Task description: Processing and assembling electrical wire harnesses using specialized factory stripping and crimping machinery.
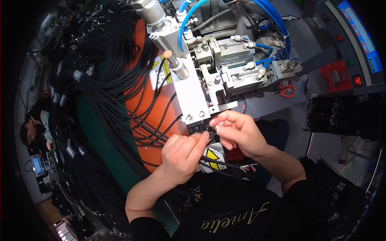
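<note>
My left hand is closed over black cables, which come in from the left and pass out beneath it to the right. Stripped cable ends with thin coloured wires show past that hand. My right hand is bent into a pinch, thumb and forefinger close together. Whatever lies between those fingertips is too small to make out. Both sets of fingertips meet just below the front end of a machine's pale metal plate, beside a dark fixture that the fingers partly cover.
Cylinders with blue air hoses rise behind the plate. Red-handled scissors lie right of the machine. Thick bundles of black cable spread over the orange surface at left. A control panel stands far right; another person is far left.
</note>
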`<state>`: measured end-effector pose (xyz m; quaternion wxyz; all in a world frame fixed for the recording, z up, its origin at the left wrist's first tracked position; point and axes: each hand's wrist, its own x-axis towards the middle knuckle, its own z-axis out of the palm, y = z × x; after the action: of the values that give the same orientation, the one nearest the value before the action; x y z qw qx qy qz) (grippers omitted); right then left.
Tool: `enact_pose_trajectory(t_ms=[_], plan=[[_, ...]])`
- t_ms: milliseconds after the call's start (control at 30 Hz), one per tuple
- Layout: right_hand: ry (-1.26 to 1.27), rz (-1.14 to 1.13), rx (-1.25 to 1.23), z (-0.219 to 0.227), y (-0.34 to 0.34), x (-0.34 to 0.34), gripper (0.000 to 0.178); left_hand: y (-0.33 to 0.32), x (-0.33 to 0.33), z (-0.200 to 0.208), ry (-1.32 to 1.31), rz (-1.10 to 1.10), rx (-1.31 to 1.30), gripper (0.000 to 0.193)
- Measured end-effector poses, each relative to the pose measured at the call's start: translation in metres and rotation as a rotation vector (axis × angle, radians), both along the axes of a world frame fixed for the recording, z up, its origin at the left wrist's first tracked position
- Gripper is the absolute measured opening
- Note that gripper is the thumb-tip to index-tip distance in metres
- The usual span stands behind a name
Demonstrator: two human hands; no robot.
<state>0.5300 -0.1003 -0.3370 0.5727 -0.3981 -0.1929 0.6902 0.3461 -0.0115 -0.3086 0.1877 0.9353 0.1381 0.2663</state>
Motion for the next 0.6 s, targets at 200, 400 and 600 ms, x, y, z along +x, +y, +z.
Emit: enact_pose_trajectory(t_ms=[200, 400, 600], plan=[[-0.471, -0.078, 0.226, 0.0, -0.007, -0.02, 0.024, 0.005, 0.005, 0.002, 0.081, 0.003, -0.247, 0.015], [-1.486, -0.454, 0.724, -0.017, 0.0, -0.036, 0.026, 0.003, 0.008, -0.005, -0.103, 0.075, -0.29, 0.011], [-0.55, -0.197, 0.36, -0.009, -0.006, -0.016, 0.023, 0.002, 0.007, -0.001, 0.003, 0.07, -0.078, 0.011]])
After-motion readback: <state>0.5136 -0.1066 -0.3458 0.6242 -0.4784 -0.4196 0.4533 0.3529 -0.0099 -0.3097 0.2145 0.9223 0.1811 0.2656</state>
